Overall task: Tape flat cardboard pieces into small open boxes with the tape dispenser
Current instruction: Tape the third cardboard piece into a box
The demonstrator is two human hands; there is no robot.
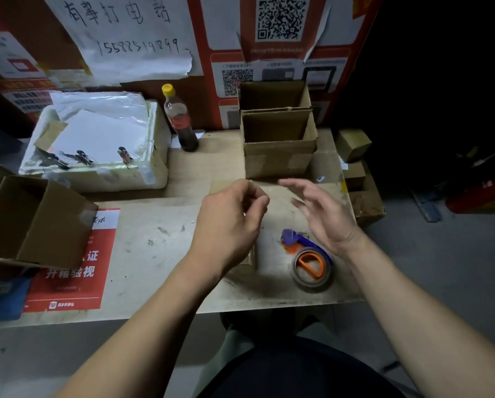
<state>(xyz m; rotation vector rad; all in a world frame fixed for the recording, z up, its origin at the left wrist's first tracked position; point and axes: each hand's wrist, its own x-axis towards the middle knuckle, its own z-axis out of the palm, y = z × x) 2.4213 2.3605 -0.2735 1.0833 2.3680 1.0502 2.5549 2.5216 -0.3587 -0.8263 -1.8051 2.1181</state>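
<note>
The tape dispenser (309,258) is seen lying free on the worktop (160,239), close to the front edge and towards its right end, with the purple cutter end pointed away from the person and the orange-cored roll nearest the front. Its long axis is judged to run roughly front to back, slightly slanted. Directly over it the right hand (324,214) is held open, fingers spread, nothing gripped; this hand is clearly the nearer one. The left hand (232,222) is loosely curled just left of it, and whether anything thin is pinched there cannot be told. A flat cardboard piece (247,258) is partly hidden beneath the left wrist. Two finished open boxes (278,139) are stacked at the back edge, another open box (39,219) at the left end. Bare worktop is left between the hands and the front edge, so a straight drop of the right hand onto the dispenser looks unobstructed.
</note>
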